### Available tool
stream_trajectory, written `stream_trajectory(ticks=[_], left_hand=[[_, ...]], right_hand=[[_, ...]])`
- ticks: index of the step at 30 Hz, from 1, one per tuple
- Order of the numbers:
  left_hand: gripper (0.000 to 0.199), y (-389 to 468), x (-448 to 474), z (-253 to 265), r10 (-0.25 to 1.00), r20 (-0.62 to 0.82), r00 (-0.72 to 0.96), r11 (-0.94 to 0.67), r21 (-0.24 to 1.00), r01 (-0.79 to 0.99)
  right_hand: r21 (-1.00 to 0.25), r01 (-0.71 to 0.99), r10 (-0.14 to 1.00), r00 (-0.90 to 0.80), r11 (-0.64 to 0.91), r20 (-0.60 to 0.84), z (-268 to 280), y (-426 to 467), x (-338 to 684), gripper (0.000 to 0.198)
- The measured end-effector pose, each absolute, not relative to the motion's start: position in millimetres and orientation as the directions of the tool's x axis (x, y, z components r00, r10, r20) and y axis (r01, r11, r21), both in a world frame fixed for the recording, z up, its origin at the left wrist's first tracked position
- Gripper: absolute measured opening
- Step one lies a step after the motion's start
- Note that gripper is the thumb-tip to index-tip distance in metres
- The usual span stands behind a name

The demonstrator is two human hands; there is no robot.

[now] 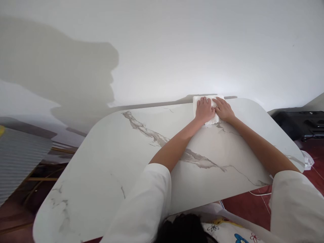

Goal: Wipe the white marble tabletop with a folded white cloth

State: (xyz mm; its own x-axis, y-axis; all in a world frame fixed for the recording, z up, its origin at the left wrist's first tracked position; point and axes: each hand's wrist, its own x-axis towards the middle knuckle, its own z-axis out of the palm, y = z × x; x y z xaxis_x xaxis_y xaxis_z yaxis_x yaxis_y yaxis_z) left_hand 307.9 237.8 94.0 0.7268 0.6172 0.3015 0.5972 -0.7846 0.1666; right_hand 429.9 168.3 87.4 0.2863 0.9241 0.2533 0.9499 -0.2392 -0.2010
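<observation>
A folded white cloth (213, 119), perhaps a paper towel, lies on the white marble-patterned table (113, 145) at its far edge by the wall. My left hand (204, 110) rests flat on the middle of the cloth with its fingers stretched forward. My right hand (223, 109) lies on the cloth's right side, fingers spread and angled toward the left hand. The two hands nearly meet at the thumbs. Both arms reach forward over the tabletop, in white sleeves. The part of the cloth under my palms is hidden.
A white wall (162, 60) stands right behind the table, with a dark shadow on its left. A ribbed grey chair (20, 158) is at the left. A black case-like object (301, 123) and crumpled clear plastic (308, 160) are at the right, above a red floor (248, 206).
</observation>
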Motion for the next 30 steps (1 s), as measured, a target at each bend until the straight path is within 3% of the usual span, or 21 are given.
stream_trajectory(ticks=[17,30], left_hand=[[0.054,165.0,285.7,98.8,0.590,0.261,0.764,-0.807,0.149,0.572],[0.056,87.9,258.6,106.3,0.568,0.176,0.804,-0.823,0.142,0.550]], right_hand=[[-0.231,0.947,0.906,0.287,-0.221,0.310,83.5,95.4,409.2,0.051],[-0.144,0.950,0.905,0.309,-0.277,0.293,87.9,12.6,374.9,0.051]])
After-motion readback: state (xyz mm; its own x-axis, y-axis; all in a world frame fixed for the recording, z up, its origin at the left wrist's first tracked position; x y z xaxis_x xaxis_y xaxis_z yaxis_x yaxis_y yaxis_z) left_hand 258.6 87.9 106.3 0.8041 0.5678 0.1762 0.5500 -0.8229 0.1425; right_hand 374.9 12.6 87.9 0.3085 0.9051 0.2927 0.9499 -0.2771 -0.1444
